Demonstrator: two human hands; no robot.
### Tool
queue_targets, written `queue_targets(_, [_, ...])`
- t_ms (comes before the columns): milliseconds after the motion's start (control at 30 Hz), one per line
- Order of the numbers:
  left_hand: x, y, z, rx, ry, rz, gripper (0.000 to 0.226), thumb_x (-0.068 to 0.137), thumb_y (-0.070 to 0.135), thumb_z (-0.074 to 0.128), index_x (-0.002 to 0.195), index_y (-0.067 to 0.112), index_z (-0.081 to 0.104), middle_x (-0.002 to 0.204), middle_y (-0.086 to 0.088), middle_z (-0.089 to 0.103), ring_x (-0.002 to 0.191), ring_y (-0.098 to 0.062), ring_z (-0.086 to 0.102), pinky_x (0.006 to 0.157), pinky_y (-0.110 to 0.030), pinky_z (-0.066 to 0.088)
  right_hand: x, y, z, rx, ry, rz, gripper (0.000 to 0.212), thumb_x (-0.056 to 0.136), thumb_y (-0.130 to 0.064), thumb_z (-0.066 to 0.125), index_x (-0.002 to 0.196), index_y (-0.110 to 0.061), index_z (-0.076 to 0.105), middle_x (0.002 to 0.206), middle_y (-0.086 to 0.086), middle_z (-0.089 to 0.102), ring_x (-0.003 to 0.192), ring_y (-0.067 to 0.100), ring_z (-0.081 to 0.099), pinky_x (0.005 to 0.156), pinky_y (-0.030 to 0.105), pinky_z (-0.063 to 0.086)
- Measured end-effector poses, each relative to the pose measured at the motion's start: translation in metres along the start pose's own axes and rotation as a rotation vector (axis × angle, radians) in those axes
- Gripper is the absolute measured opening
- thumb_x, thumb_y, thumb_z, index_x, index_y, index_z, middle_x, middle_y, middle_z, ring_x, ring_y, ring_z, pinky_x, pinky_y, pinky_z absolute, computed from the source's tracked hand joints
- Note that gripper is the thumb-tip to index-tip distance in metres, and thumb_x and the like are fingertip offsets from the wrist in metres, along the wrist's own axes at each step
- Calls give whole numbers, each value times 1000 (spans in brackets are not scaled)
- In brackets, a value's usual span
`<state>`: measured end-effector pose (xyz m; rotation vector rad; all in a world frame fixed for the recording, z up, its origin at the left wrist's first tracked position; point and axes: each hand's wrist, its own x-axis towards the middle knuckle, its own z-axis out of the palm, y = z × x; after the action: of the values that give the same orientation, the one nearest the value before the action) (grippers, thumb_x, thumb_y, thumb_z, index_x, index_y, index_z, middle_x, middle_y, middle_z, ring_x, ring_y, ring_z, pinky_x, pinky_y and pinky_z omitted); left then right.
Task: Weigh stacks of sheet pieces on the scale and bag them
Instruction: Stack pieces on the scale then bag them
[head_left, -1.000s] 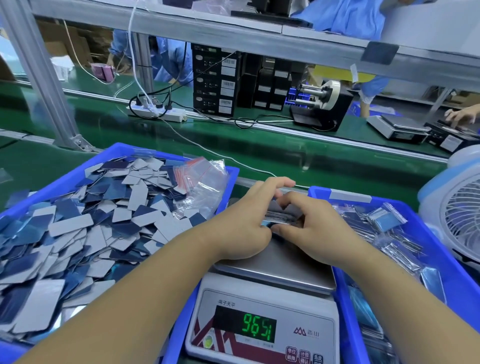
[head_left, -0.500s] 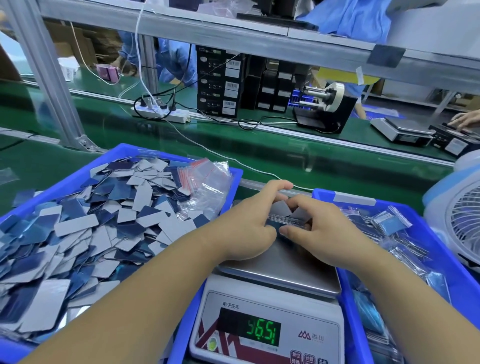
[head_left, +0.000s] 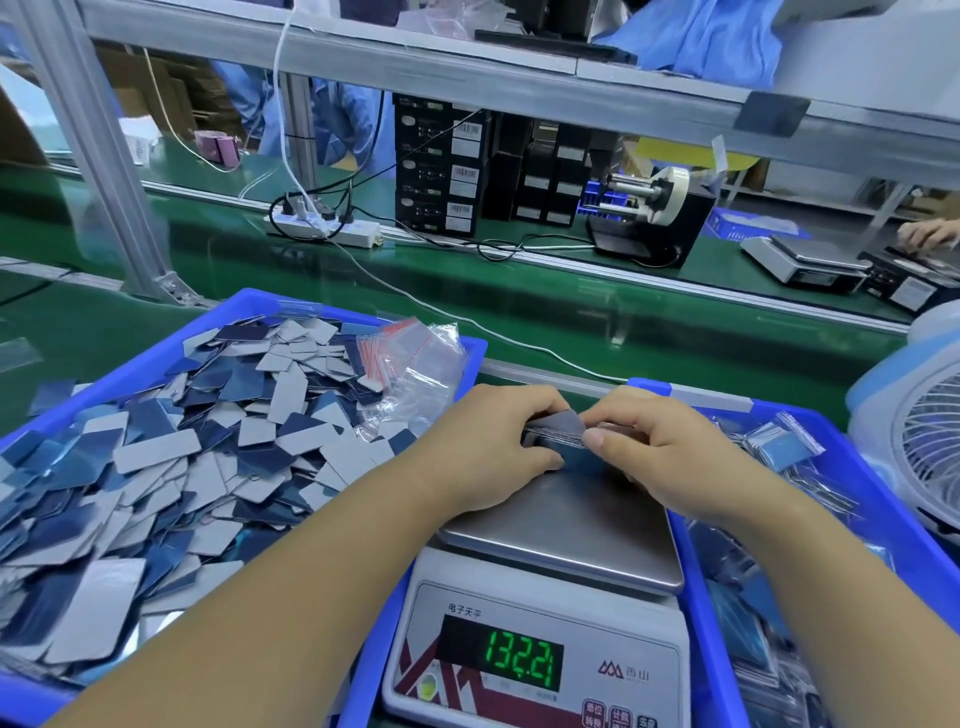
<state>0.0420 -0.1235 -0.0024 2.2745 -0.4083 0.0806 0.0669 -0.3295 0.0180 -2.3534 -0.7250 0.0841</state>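
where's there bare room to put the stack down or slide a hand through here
Bare room: the near half of the scale pan, between the two forearms and the display, and the green belt beyond the bins, crossed only by a white cable. Crowded: left bin heaped with sheet pieces; right bin full of bagged stacks. Left hand and right hand grip the stack.
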Motion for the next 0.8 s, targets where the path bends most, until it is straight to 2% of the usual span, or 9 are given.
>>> queue_targets(100, [1,-1,-1,21,-19,23,20,86,20,71,102,32,68,92,15,70,88,-2,60,83,-29,50,1,5,-3,18,8,23,25,99,-21,58,88,-39,71,76,-23,58,59,2,55,60,14,37])
queue_targets(200, [0,-1,-4,37,-36,20,17,88,19,69,101,29,69,93,14,69,89,-4,60,85,-33,50,0,14,-15,39,107,36,24,98,-21,61,86,-37,75,61,-19,59,47,4,49,54,20,39])
queue_targets(300, [1,-2,-3,62,-42,46,26,89,17,66,110,32,69,100,14,67,95,-6,58,89,-32,48,1,19,-16,157,282,31,20,94,-22,67,84,-37,76,53,-18,57,47,2,47,50,13,37])
queue_targets(367, [2,-2,1,116,-56,40,38,93,21,64,129,35,63,108,13,60,102,-6,52,93,-27,43,3,16,-9,254,350,20,19,92,-20,71,85,-36,75,59,-17,63,53,-1,53,53,9,39])
queue_targets(400, [2,-4,2,139,-67,30,44,95,24,63,138,35,57,110,14,53,102,-5,48,93,-24,39,5,14,-5,275,355,19,19,91,-19,72,85,-37,75,64,-16,67,57,-2,56,56,11,42])
queue_targets(533, [3,-8,4,160,-58,10,56,96,27,62,149,33,44,111,16,41,102,-2,42,87,-16,29,9,17,3,278,317,67,22,90,-15,72,86,-36,70,77,-7,73,75,20,66,74,34,51])
queue_targets(567, [3,-8,4,169,-47,16,58,95,26,62,149,31,43,112,15,43,104,-3,43,86,-15,29,8,17,2,265,284,71,23,90,-13,71,87,-35,70,80,-6,74,76,21,67,76,35,51])
queue_targets(667, [2,-6,3,155,-27,33,62,93,23,65,150,29,42,119,15,51,110,-4,46,88,-12,29,6,15,2,239,137,59,27,92,-8,68,88,-34,70,85,-8,75,78,8,67,75,19,50])
queue_targets(800, [3,-6,4,128,-11,31,63,91,21,67,148,30,43,119,15,57,110,-6,51,95,-20,38,6,12,6,303,50,68,30,95,2,58,92,-26,69,93,-8,76,90,8,69,83,21,52])
